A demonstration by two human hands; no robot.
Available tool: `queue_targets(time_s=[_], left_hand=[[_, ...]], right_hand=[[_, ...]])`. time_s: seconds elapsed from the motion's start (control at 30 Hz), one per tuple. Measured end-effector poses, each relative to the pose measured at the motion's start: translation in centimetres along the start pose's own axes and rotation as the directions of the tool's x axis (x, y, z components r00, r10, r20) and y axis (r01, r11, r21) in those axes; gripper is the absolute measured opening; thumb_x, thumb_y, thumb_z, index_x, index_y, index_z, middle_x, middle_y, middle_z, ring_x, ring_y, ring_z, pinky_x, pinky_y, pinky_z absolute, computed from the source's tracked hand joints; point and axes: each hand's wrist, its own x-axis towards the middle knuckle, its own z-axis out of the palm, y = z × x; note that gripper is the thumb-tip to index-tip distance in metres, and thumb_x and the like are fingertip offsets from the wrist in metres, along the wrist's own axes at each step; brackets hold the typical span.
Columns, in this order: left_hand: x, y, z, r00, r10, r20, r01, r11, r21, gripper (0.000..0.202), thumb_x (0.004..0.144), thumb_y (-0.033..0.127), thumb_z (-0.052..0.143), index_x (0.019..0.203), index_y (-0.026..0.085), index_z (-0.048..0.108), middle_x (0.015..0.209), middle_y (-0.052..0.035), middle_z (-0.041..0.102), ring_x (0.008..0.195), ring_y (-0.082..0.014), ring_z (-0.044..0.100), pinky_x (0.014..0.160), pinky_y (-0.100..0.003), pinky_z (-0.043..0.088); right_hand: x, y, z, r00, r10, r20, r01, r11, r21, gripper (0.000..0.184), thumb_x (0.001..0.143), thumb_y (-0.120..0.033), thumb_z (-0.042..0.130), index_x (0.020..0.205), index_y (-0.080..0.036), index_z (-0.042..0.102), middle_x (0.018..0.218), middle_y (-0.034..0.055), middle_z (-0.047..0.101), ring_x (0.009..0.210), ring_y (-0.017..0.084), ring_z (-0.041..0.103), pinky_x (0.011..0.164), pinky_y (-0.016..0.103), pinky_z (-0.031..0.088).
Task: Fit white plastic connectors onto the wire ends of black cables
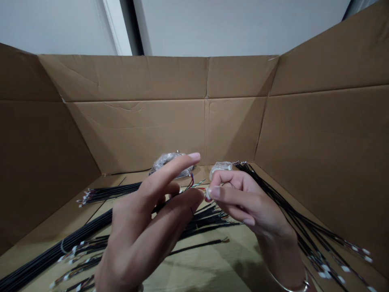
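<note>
Closest up, the left hand (146, 231) pinches coloured wires (191, 182), forefinger raised, while the right hand (243, 202) nips a small white connector (208, 194) just beside them, both above black cables (60, 251) strewn over the middle of the cardboard box (136, 121) floor, short of its back wall.

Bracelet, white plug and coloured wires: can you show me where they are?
bracelet (293, 287): head view, on the silver band at the wrist.
white plug (208, 194): head view, on its bare end beside the thumbnail.
coloured wires (191, 179): head view, on the red-blue loop under the pointing finger.
</note>
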Motion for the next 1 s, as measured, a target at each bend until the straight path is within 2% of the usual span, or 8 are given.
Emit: queue_targets(time_s=[0.1,0.2,0.5,0.73,0.8,0.9,1.0], left_hand=[[-0.2,-0.2,0.0,1.0,-0.017,0.011,0.017,0.999,0.031,0.049,0.099,0.017,0.064,0.142,0.041,0.065,0.086,0.0024,0.079,0.046,-0.0132,0.064,0.033,-0.024,0.052],[-0.4,-0.5,0.0,0.999,-0.007,-0.037,0.009,0.998,0.067,0.048,0.095,0.016,0.069,0.136,0.042,0.07,0.097,0.0015,0.081,0.058,-0.0168,0.072,0.037,-0.026,0.056],[0.2,-0.5,0.1,0.998,0.05,-0.039,-0.046,0.995,0.093,0.05,0.095,0.011,0.064,0.137,0.039,0.069,0.099,-0.0001,0.081,0.058,-0.0166,0.073,0.035,-0.026,0.054],[0.3,0.1,0.2,0.996,0.053,-0.076,-0.041,0.989,0.145,0.042,0.096,0.016,0.063,0.131,0.038,0.072,0.083,0.0023,0.079,0.058,-0.0186,0.072,0.038,-0.028,0.057],[0.3,0.4,0.3,0.993,0.081,-0.089,-0.066,0.985,0.162,0.041,0.096,0.015,0.064,0.129,0.036,0.073,0.084,0.0029,0.08,0.057,-0.0171,0.071,0.039,-0.027,0.057],[0.2,0.4,0.4,0.977,0.187,-0.103,-0.161,0.963,0.216,0.034,0.094,0.01,0.065,0.114,0.036,0.076,0.107,0.0036,0.082,0.063,-0.0139,0.073,0.049,-0.026,0.062],[0.2,-0.2,0.3,0.947,0.311,-0.076,-0.278,0.917,0.284,0.029,0.094,0.007,0.064,0.103,0.033,0.073,0.127,0.0043,0.077,0.071,-0.0121,0.075,0.057,-0.025,0.065]], right_hand=[[0.0,-0.1,0.0,1.0,-0.002,-0.004,0.002,1.0,0.001,0.026,0.082,-0.027,0.083,0.07,-0.019,0.063,0.036,-0.0148,0.037,0.031,0.001,0.015,0.034,0.019,0.009],[-0.1,0.0,0.1,1.0,-0.006,-0.002,0.006,1.0,0.012,0.026,0.082,-0.027,0.083,0.069,-0.019,0.062,0.036,-0.0147,0.038,0.031,0.001,0.016,0.035,0.019,0.009],[-0.1,0.1,0.1,1.0,-0.022,0.0,0.022,0.999,0.026,0.024,0.083,-0.024,0.082,0.071,-0.019,0.062,0.037,-0.0148,0.038,0.031,0.001,0.015,0.035,0.019,0.009],[-0.4,0.2,0.7,0.999,-0.034,-0.019,0.034,0.999,-0.017,0.026,0.086,-0.027,0.083,0.074,-0.019,0.061,0.038,-0.0144,0.041,0.032,0.001,0.017,0.036,0.018,0.012],[-0.4,0.3,0.9,0.999,-0.044,-0.022,0.044,0.999,-0.02,0.026,0.086,-0.029,0.083,0.075,-0.019,0.061,0.038,-0.0147,0.04,0.032,0.001,0.018,0.035,0.017,0.013],[-0.4,0.4,1.1,0.998,-0.053,-0.038,0.052,0.998,-0.027,0.029,0.086,-0.033,0.084,0.075,-0.02,0.061,0.038,-0.0149,0.04,0.032,0.002,0.018,0.035,0.017,0.015],[-0.4,0.4,1.1,0.997,-0.06,-0.055,0.058,0.998,-0.031,0.03,0.085,-0.036,0.085,0.075,-0.02,0.061,0.038,-0.015,0.04,0.033,0.002,0.017,0.035,0.018,0.015]])
